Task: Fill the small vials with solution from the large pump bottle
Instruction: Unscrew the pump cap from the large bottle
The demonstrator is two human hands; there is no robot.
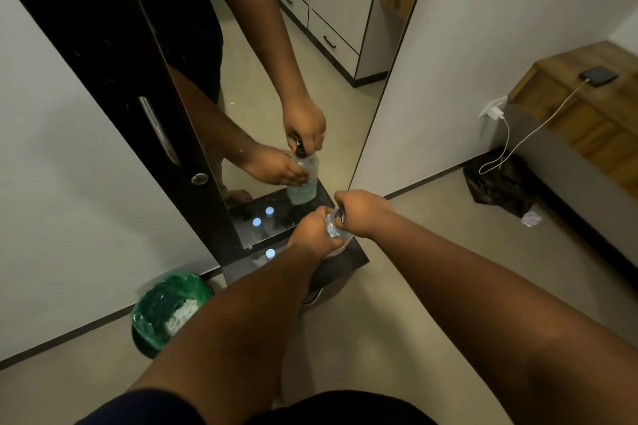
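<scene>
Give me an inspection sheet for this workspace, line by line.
Surface: small dark shelf below a mirror.
Job's things: clear pump bottle held upright; one capped vial on the shelf.
Clutter: nothing seen on the shelf.
Hands: left hand grips the bottle body; right hand on the pump top.
Cables: white charger cable from wall socket to wooden desk.
Surroundings: green-lined bin, black bag on floor.

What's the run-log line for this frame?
left hand: gripping bottle | right hand: on pump | vial: capped, on shelf, untouched | phase: working pump
</scene>
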